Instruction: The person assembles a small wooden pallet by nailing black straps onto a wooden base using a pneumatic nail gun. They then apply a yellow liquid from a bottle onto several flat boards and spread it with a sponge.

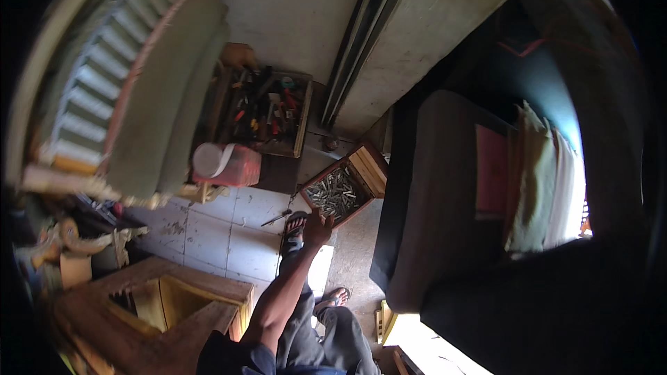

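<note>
**Hand reaching to a wooden box of metal pieces on the floor**

Arm is stretching up from the lower middle of the frame, and the one hand (318, 226) at its end is hovering at the near edge of a wooden box (368, 167) set on the floor around the centre of the frame. Which arm this is cannot be told for sure; it is reading as the left one, and the other hand is lying outside the frame. The fingers are spreading loosely over the box's lower corner, not clenching; whether they are pinching anything is too small to tell.

The box is holding a heap of small grey metal pieces (333, 193). Just left of the hand, a slim dark tool (276, 219) is lying on the pale floor tiles (208, 236), and a sandalled foot (294, 230) is resting right beneath the wrist. A second foot (335, 298) is showing lower down.

Above, in the upper middle, a tray of hand tools (264, 107) is sitting near a red container with a white lid (226, 163). A wooden frame (167, 298) is filling the lower left, and a dark sofa (445, 194) with cushions (545, 180) is occupying the right.
</note>
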